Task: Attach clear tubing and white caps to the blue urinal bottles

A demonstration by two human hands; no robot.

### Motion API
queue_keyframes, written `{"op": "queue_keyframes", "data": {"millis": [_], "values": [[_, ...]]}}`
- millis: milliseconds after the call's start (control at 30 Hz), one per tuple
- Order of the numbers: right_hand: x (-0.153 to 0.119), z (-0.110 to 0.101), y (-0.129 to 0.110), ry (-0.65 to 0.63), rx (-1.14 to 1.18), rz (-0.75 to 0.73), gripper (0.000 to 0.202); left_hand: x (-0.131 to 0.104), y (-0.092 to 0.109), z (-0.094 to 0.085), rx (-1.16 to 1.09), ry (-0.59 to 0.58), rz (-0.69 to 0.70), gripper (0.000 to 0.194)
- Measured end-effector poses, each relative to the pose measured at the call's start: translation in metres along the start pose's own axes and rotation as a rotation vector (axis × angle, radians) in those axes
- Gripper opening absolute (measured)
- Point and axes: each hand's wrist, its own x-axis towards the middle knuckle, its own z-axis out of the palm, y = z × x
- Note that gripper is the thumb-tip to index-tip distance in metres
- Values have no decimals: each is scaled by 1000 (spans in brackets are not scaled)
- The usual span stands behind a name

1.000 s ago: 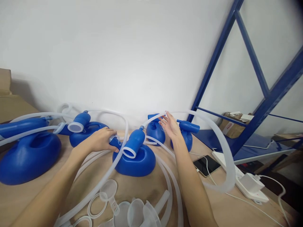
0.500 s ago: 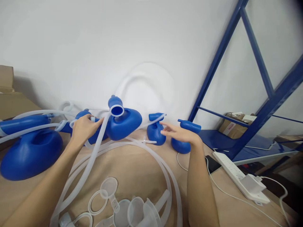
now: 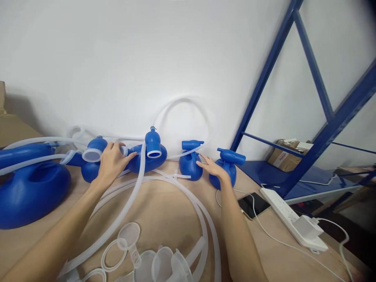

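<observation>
My left hand [image 3: 114, 162] is over the row of blue plastic bottles, its thumb stretched apart from its fingers. Just beyond the fingertips is a translucent ring [image 3: 124, 150]; whether they touch it is unclear. Right of the thumb lies a blue bottle [image 3: 147, 166], with an upright blue neck piece [image 3: 153, 141] with a white rim in front of it. My right hand [image 3: 212, 167] is open with fingers spread, close to the right side of a smaller blue bottle [image 3: 189, 166]. Another blue bottle [image 3: 225, 172] sits partly behind that hand.
Clear tubing [image 3: 141, 170] loops across the table around translucent lids and cups [image 3: 143, 262] in front. A large blue bottle [image 3: 32, 194] stands left. A phone [image 3: 254, 204], a cabled power strip [image 3: 286, 215] and a blue metal rack [image 3: 266, 84] are right.
My left hand has moved right, uncovering a white-rimmed blue bottle on its left. The middle bottle and its neck piece sit differently. My right hand has shifted left and slightly down.
</observation>
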Motion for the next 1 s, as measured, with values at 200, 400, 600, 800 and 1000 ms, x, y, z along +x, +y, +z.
{"op": "queue_keyframes", "data": {"millis": [200, 400, 600, 800, 1000], "values": [[21, 56, -17, 183, -59, 129, 60, 38, 25, 25, 32, 6, 184, 51], [17, 23, -12, 137, -113, 240, 45, 60, 39, 65, 110, -193, 221, 49], [6, -13, 1, 83, -122, 304, 38, 65, 27, 81, 113, -335, 250, 52], [-2, -18, 11, 59, 7, 165, 96, 94, 3, 55, 51, -463, 343, 52], [3, -4, 6, 103, 101, -11, 105, 111, -14, 43, 20, -641, 409, 47]]}}
